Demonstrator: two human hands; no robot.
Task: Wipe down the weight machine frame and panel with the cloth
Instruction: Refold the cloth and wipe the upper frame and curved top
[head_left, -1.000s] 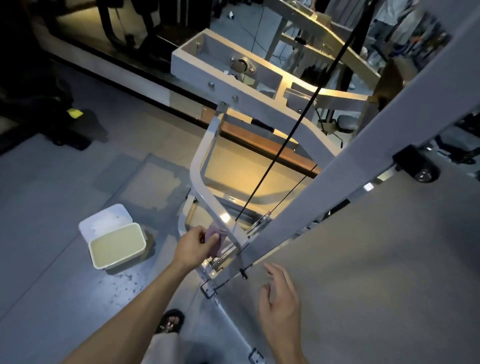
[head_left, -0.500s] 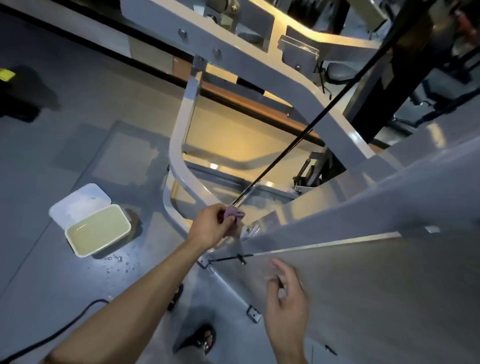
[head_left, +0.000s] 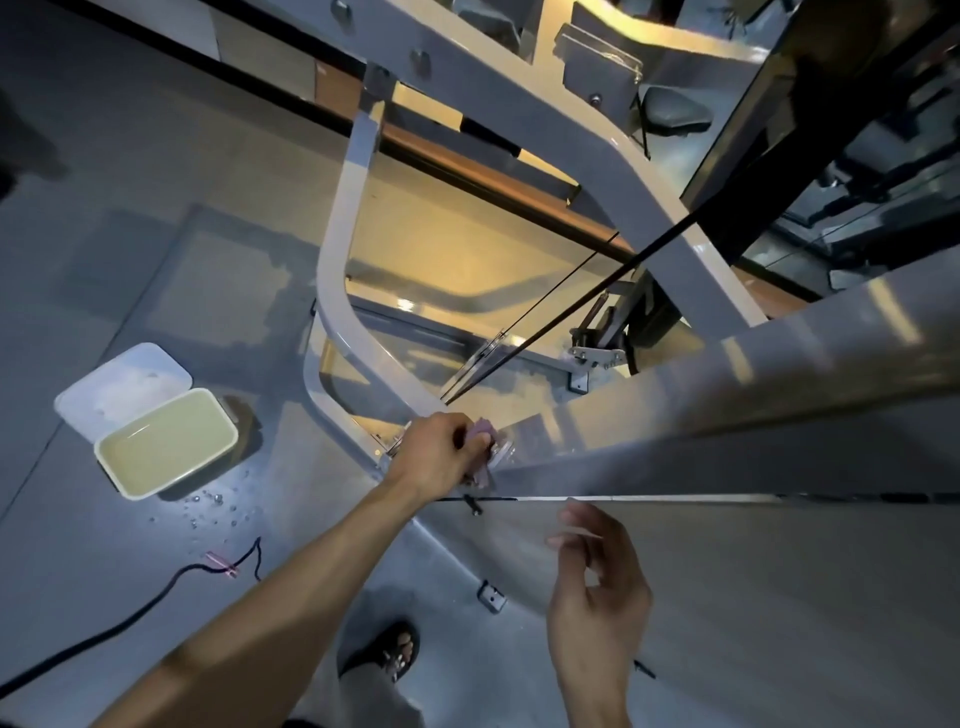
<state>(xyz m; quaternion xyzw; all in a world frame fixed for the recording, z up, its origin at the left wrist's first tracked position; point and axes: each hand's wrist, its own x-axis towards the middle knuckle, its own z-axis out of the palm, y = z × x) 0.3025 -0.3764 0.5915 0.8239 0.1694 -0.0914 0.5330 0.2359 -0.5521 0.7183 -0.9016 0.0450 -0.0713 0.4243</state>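
The weight machine frame (head_left: 613, 171) fills most of the view, its grey beams crossing over a wide panel (head_left: 779, 597) that slopes away at lower right. A curved tube (head_left: 332, 291) of the frame runs down to the joint where the beams meet, and a black cable (head_left: 571, 317) slants across to the same corner. On the floor (head_left: 130, 182) to the left sits an open container (head_left: 166, 441) of yellowish liquid on its lid, with drops spilled just beside it.

The left hand (head_left: 436, 457) grips the small purple cloth (head_left: 483, 441), bunched in curled fingers and pressed against the joint by the brackets. The right hand (head_left: 597, 597) hovers over the panel, fingers loosely curled and holding nothing.

The step in hand looks like working the corner. To do it well, I judge the cloth should be opened flatter so more of it meets the metal, pushed around the bolts, then drawn along each beam in long overlapping strokes. The free hand could brace on the panel. Mind the cable and sharp bracket edges.
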